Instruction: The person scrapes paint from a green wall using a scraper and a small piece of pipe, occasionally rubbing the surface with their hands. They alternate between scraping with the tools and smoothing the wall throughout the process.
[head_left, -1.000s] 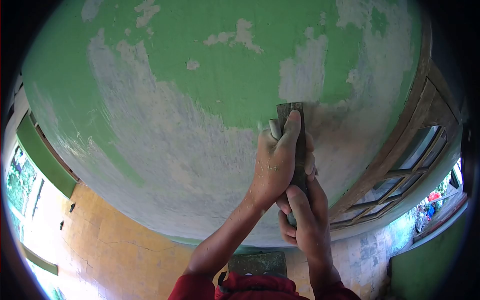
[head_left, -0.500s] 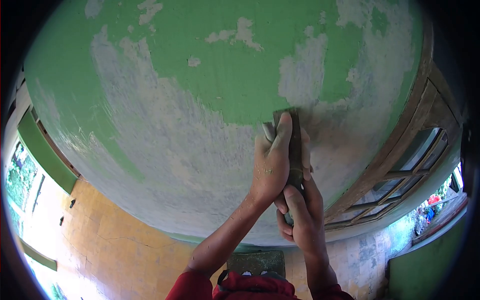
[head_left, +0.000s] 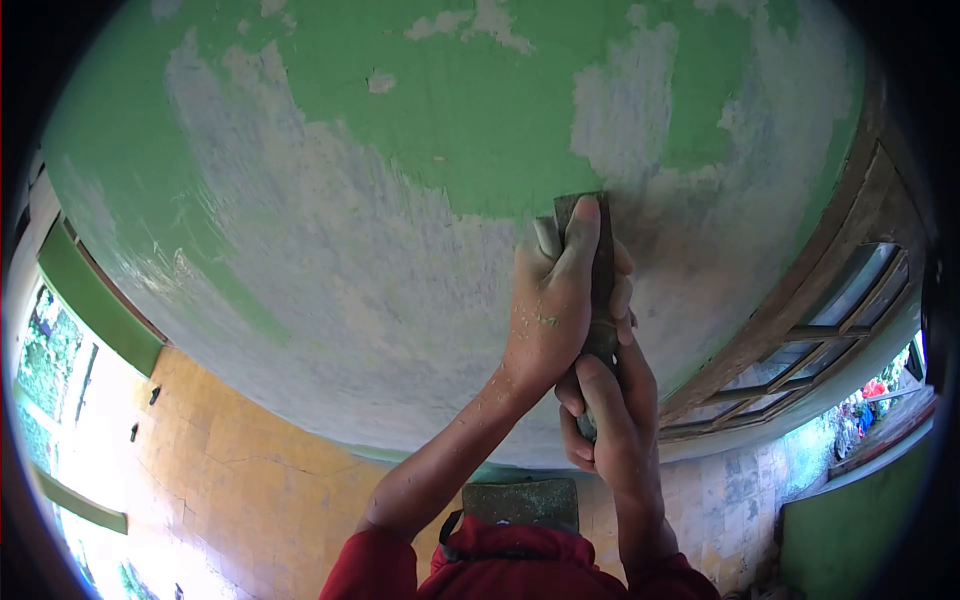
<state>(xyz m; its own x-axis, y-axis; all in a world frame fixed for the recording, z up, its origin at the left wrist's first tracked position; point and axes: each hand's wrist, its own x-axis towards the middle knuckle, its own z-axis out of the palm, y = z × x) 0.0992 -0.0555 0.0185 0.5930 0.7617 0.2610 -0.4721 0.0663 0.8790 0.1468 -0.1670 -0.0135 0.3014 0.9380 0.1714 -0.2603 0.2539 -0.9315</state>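
A dark, flat-bladed scraper [head_left: 602, 270] rests with its squared end against the wall [head_left: 400, 270], where green paint meets a bare greyish-white area. My left hand [head_left: 555, 305] grips the upper part of the tool, thumb laid along the blade, and a small pale grey piece [head_left: 547, 237] sticks out between thumb and fingers. Lower down, my right hand [head_left: 615, 415] is wrapped round the handle. Green paint flakes cling to my left hand and forearm.
A brown wooden window frame [head_left: 760, 360] with glass panes stands at the right. Yellowish floor tiles [head_left: 240, 430] lie below, with a dark stool-like surface [head_left: 520, 503] before my body. A green panel [head_left: 100, 305] is at the far left.
Both hands and the scraper have moved slightly up in view, still together on the tool. The view of wall and floor has shifted a little.
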